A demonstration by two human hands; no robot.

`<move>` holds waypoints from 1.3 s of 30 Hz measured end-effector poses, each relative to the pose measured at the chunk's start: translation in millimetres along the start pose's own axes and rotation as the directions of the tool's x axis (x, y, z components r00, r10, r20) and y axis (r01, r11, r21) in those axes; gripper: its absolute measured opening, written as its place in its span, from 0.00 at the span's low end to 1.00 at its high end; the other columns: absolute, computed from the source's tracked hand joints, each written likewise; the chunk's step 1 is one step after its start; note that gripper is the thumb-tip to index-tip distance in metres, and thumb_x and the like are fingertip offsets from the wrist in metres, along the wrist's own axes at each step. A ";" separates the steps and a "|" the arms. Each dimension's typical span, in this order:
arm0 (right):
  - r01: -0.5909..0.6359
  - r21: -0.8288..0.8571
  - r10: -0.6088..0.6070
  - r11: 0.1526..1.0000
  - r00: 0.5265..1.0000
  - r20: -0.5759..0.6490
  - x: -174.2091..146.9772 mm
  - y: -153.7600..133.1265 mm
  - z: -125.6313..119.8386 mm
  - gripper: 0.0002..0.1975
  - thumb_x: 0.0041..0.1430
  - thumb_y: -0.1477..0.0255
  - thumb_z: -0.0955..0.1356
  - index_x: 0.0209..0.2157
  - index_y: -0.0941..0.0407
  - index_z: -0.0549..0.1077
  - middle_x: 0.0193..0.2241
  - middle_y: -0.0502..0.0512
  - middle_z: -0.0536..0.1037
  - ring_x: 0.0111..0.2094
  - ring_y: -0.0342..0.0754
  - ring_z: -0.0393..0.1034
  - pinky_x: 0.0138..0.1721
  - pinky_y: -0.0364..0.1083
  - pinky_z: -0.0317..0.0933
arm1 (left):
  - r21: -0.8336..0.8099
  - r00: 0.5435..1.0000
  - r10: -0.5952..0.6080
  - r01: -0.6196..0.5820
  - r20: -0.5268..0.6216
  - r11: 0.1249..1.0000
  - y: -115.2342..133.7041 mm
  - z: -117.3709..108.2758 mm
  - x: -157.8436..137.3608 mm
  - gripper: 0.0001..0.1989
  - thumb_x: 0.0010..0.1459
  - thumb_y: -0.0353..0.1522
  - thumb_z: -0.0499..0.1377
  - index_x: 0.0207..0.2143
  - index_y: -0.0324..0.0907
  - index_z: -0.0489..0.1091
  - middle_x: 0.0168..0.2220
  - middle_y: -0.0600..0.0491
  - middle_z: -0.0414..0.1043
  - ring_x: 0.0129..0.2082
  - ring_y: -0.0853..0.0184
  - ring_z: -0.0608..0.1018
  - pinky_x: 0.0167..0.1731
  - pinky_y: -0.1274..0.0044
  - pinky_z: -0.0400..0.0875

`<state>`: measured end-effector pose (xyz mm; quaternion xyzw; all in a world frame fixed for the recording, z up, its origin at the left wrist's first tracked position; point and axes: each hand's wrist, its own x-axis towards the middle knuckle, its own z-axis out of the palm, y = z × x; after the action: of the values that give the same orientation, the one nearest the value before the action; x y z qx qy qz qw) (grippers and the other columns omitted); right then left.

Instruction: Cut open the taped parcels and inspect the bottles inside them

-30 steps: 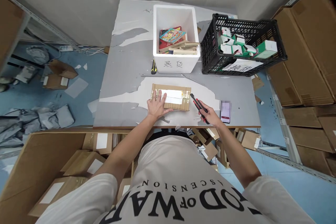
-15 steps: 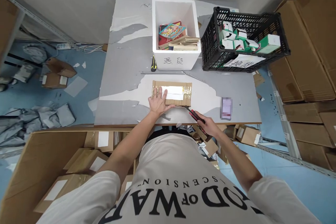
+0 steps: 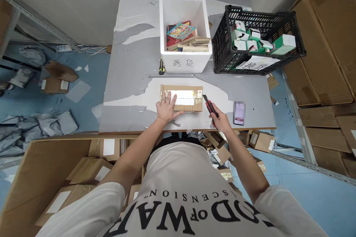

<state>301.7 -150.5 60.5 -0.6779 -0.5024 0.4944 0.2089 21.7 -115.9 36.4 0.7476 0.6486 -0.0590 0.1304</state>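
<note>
A small cardboard box with a white label and clear tape lies flat near the front of the table. Spread across its left part is my left hand, fingers over the label's edge and thumb along the near side. My right hand is wrapped round a red and black utility knife. The knife's tip points up and left, close beside the box's right end and apart from it. A phone lies to the right of that hand.
Behind the box stands a white foam bin with books, a yellow and black cutter beside it. A black crate with green and white cartons is at the back right. Below the table's front edge, a large carton holds boxes.
My right hand has moved the utility knife from the box's near edge to its right end, up and away from the front. My left hand stays on the box.
</note>
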 end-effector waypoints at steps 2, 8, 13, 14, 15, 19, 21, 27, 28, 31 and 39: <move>-0.006 -0.013 0.006 1.000 1.000 -0.004 4.1 -2.7 2.0 0.33 0.61 0.66 0.62 0.66 0.47 0.53 0.33 0.50 0.74 0.18 0.37 0.62 0.18 0.38 0.64 | -0.001 1.000 0.002 -0.002 -0.006 1.000 -0.1 0.8 0.1 0.47 0.55 0.61 0.41 0.69 0.45 0.39 0.71 0.44 0.33 0.69 0.44 0.36 0.50 0.55 0.58; -0.008 -0.077 0.006 0.997 1.000 -0.022 3.1 -6.1 0.3 0.32 0.61 0.65 0.62 0.67 0.47 0.53 0.32 0.51 0.74 0.19 0.37 0.63 0.17 0.38 0.63 | -0.011 1.000 -0.002 0.002 0.007 1.000 0.5 -1.4 0.0 0.47 0.55 0.61 0.43 0.69 0.45 0.39 0.71 0.43 0.33 0.69 0.44 0.36 0.51 0.55 0.57; -0.027 -0.052 0.026 0.998 0.999 -0.026 2.0 -6.0 2.7 0.32 0.61 0.65 0.61 0.67 0.47 0.53 0.33 0.51 0.74 0.18 0.37 0.63 0.16 0.38 0.63 | -0.017 1.000 0.003 -0.002 0.012 1.000 -0.3 -2.4 0.0 0.47 0.55 0.61 0.43 0.69 0.46 0.40 0.71 0.44 0.32 0.69 0.45 0.36 0.51 0.55 0.57; -0.024 -0.033 0.023 0.999 1.000 -0.020 2.5 -5.3 3.7 0.32 0.61 0.65 0.61 0.67 0.47 0.52 0.32 0.51 0.73 0.18 0.37 0.63 0.16 0.38 0.63 | -0.021 1.000 0.003 -0.003 0.010 1.000 -0.4 -2.5 -0.2 0.47 0.55 0.61 0.43 0.69 0.46 0.40 0.71 0.44 0.32 0.69 0.45 0.36 0.51 0.55 0.57; -0.019 -0.017 0.018 1.000 1.000 -0.016 3.2 -4.4 4.4 0.32 0.61 0.64 0.61 0.67 0.47 0.52 0.32 0.50 0.73 0.18 0.37 0.62 0.16 0.38 0.63 | -0.025 1.000 0.003 -0.002 0.011 1.000 -0.4 -2.7 -0.3 0.47 0.55 0.61 0.43 0.69 0.46 0.40 0.71 0.44 0.32 0.69 0.45 0.36 0.51 0.55 0.57; 0.000 -0.008 0.001 1.000 1.000 0.012 7.3 -1.9 1.2 0.33 0.61 0.65 0.62 0.67 0.48 0.52 0.30 0.49 0.72 0.18 0.37 0.62 0.16 0.38 0.62 | -0.041 1.000 0.001 0.000 0.017 0.999 0.1 -3.4 -0.4 0.47 0.55 0.61 0.43 0.69 0.46 0.40 0.71 0.44 0.33 0.69 0.44 0.36 0.51 0.55 0.56; 0.006 -0.035 -0.005 0.999 0.999 0.047 9.4 -2.8 -5.1 0.33 0.60 0.66 0.62 0.66 0.48 0.54 0.28 0.48 0.71 0.17 0.36 0.61 0.15 0.37 0.61 | -0.041 1.000 -0.003 0.004 0.021 0.999 0.6 -3.3 0.1 0.47 0.55 0.61 0.43 0.69 0.46 0.40 0.71 0.44 0.33 0.69 0.44 0.35 0.50 0.55 0.56; 0.010 -0.106 0.009 0.994 0.985 0.171 10.3 -12.4 -28.3 0.33 0.60 0.70 0.63 0.66 0.46 0.55 0.25 0.46 0.69 0.14 0.36 0.59 0.14 0.38 0.59 | -0.037 0.999 -0.011 0.012 0.034 0.999 0.8 -1.1 1.5 0.47 0.55 0.61 0.42 0.69 0.45 0.40 0.71 0.43 0.33 0.69 0.43 0.36 0.49 0.54 0.57; 0.002 -0.111 0.019 0.994 0.983 0.182 9.2 -13.9 -30.7 0.33 0.60 0.70 0.64 0.66 0.46 0.55 0.25 0.46 0.69 0.14 0.36 0.59 0.14 0.38 0.59 | -0.041 0.999 -0.006 0.007 0.035 0.999 0.7 -0.8 1.4 0.47 0.55 0.61 0.42 0.69 0.46 0.40 0.71 0.43 0.33 0.69 0.43 0.36 0.49 0.54 0.57; -0.022 -0.129 0.048 0.991 0.979 0.197 3.5 -16.8 -33.1 0.33 0.60 0.70 0.63 0.66 0.47 0.55 0.24 0.46 0.69 0.15 0.36 0.59 0.14 0.38 0.60 | -0.047 0.999 -0.004 0.006 0.046 0.999 0.6 -1.2 1.2 0.47 0.55 0.61 0.41 0.69 0.46 0.40 0.71 0.43 0.32 0.69 0.42 0.35 0.50 0.54 0.57; 0.079 -0.297 -0.041 0.952 0.990 0.133 -21.4 -21.5 -12.9 0.31 0.61 0.69 0.61 0.66 0.50 0.56 0.23 0.49 0.73 0.17 0.41 0.61 0.21 0.41 0.62 | -0.034 0.998 -0.028 0.030 0.065 0.999 2.0 -3.0 1.5 0.47 0.55 0.61 0.42 0.69 0.45 0.39 0.71 0.44 0.32 0.69 0.43 0.33 0.49 0.54 0.57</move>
<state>302.7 -158.0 92.6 -0.6537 -0.6044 0.4472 0.0861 23.6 -113.9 39.1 0.7333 0.6558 -0.0736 0.1634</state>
